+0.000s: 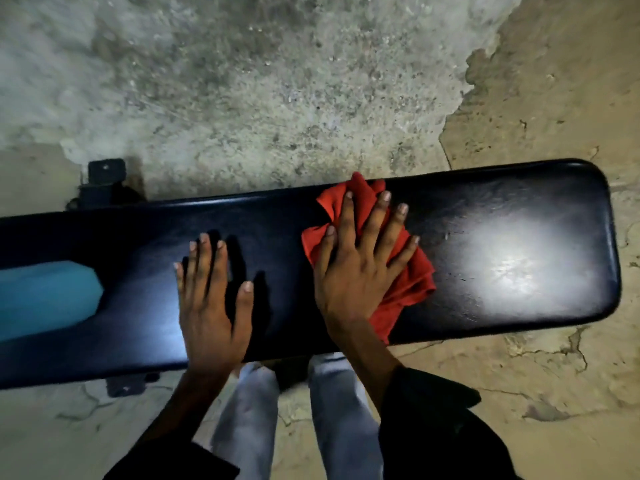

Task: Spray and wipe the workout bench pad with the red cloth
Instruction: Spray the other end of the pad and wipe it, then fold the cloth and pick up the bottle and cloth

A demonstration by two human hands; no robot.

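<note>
Red cloth [408,271] lies bunched mid-pad on the workout bench pad [502,244], pinned under the right hand [360,271] with flat, spread fingers for wiping pressure, while the left hand [211,306], open-palmed, braces beside it.

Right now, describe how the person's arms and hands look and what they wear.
Both hands are bare: the left hand and the right hand wear no gloves, rings or watch, and the nails are short. Loose black sleeves are pushed back from the wrists, leaving the forearms uncovered. No markings show on the sleeves.
</note>
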